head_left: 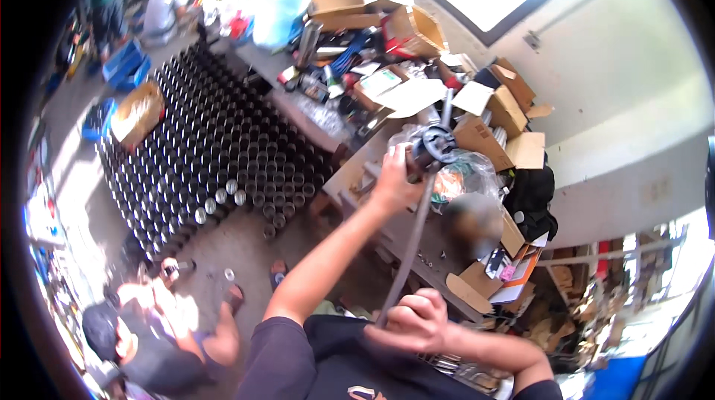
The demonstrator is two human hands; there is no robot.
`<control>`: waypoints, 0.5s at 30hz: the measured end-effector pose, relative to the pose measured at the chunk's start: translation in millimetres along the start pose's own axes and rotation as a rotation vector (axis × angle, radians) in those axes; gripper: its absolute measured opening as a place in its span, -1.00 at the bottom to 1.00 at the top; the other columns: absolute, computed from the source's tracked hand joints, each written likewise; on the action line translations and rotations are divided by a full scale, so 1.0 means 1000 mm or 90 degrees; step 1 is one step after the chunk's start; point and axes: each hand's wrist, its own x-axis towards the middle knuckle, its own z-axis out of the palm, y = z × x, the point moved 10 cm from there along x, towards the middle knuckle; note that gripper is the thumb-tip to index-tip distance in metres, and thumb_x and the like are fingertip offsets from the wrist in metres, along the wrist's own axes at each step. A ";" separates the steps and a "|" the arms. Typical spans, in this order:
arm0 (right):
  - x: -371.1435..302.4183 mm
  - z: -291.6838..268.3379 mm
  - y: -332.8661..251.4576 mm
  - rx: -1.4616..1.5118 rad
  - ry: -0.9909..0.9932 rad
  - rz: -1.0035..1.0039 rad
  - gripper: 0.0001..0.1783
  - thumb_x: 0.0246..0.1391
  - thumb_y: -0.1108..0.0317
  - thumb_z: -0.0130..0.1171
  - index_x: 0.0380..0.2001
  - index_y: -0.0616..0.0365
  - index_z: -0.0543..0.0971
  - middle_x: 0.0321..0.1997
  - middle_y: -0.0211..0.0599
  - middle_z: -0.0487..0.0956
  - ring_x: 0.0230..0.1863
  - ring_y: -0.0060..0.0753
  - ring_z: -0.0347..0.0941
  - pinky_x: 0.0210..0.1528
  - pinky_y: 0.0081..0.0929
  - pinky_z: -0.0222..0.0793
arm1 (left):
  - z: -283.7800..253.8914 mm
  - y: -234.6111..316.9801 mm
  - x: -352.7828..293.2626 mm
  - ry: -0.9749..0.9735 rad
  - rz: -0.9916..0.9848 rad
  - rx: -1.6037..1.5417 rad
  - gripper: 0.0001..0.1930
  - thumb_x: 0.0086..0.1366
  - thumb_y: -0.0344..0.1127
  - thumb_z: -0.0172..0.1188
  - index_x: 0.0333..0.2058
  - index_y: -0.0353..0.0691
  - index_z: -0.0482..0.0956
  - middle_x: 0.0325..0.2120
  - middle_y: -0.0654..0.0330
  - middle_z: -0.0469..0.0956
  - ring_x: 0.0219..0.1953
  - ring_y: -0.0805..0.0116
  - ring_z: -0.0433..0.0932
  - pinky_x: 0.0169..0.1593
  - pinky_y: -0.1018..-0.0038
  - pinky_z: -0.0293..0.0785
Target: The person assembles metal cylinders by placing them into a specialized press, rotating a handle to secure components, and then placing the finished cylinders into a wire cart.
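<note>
A long grey metal bar (417, 240) slants from near my chest up across the bench. My right hand (413, 322) is closed in a fist around its lower end. Farther up, a dark round slotted part (438, 144) sits against the bar near its upper end. My left hand (397, 182) has its fingers wrapped at the side of this part; some fingertips are hidden behind it. Whether the bar passes through the part or behind it, I cannot tell.
The workbench (402, 232) holds plastic bags and small loose hardware. Cardboard boxes (484, 143) crowd its far side. To the left, many dark cylinders (216, 139) stand in rows on the floor. A person (160, 348) sits low at the lower left, holding a cylinder.
</note>
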 end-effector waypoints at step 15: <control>0.152 0.072 0.583 -0.521 -0.636 0.277 -0.67 0.05 0.20 0.21 -0.15 0.09 0.68 -0.25 -0.20 0.68 -0.27 -0.20 0.61 -0.07 -0.32 0.49 | 0.020 0.030 -0.083 -0.611 -0.678 -0.586 -0.77 0.29 -0.22 0.21 -0.43 -0.23 0.45 -0.71 0.26 0.37 -0.73 0.36 0.35 -0.59 0.41 0.37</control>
